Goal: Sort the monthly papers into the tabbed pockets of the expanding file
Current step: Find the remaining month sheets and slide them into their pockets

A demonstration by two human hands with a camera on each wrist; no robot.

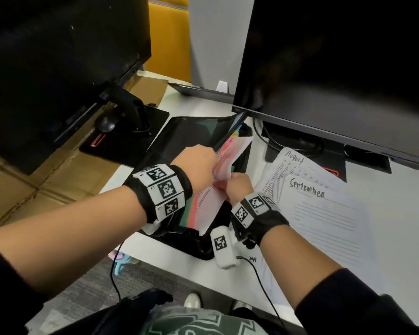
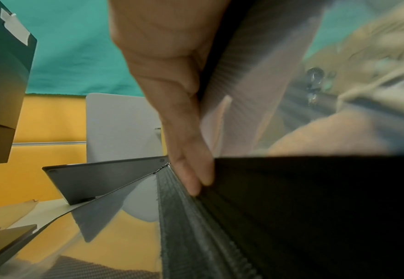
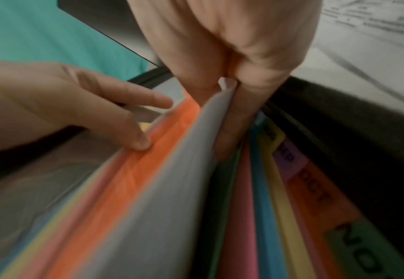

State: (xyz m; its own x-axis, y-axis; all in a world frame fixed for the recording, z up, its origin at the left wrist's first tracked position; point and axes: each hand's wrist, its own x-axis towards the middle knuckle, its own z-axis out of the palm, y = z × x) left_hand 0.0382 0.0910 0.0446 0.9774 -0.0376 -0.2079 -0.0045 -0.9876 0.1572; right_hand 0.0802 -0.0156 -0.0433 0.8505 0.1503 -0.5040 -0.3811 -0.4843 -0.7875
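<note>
The black file (image 1: 179, 139) lay open on the white table (image 1: 397, 201), in front of the person. Its colored pockets (image 3: 263, 207) stood fanned out, with tabs (image 3: 315, 190) reading SEP, OCT and NO at 3 o'clock of the fan.

The right hand (image 1: 236, 187) had its grip closed on a white sheet (image 1: 230, 155). Thumb and fingers (image 3: 234, 132) pinched its top edge, and the sheet stood partly down in a pocket just beside the orange divider (image 3: 134, 173).

The left hand (image 1: 196, 165) was at 10 o'clock from the right hand. Its grip was not closed on anything; its straight fingers (image 3: 136, 137) pressed on the orange divider and the front pockets.

More papers (image 1: 324, 213) lay on the table at 3 o'clock of the file. They were marked August and September, with September on top.

Two dark screens (image 1: 336, 56) stood at 12 o'clock, past the file.
</note>
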